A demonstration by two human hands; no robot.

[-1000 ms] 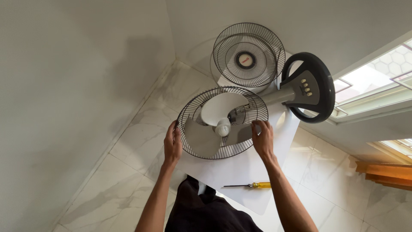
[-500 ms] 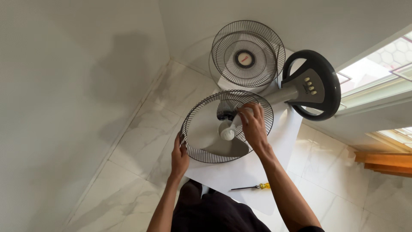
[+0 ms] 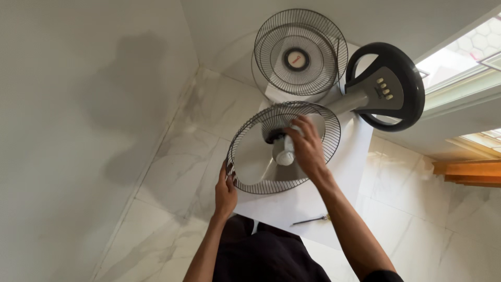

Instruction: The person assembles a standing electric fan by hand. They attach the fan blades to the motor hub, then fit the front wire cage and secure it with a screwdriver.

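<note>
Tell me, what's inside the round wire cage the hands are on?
Inside the wire cage sit pale fan blades and a white hub cap, which the right hand grips. That hand covers one blade and the motor behind.

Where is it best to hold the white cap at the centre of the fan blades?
Grip the white cap around its round sides, coming straight from above along its axis, probably. It stands up from the blades inside the open wire guard, where the right hand already reaches.

The loose grille [image 3: 300, 55] stands behind the caged fan [image 3: 284, 149], screwdriver [image 3: 310, 221] in front.
</note>
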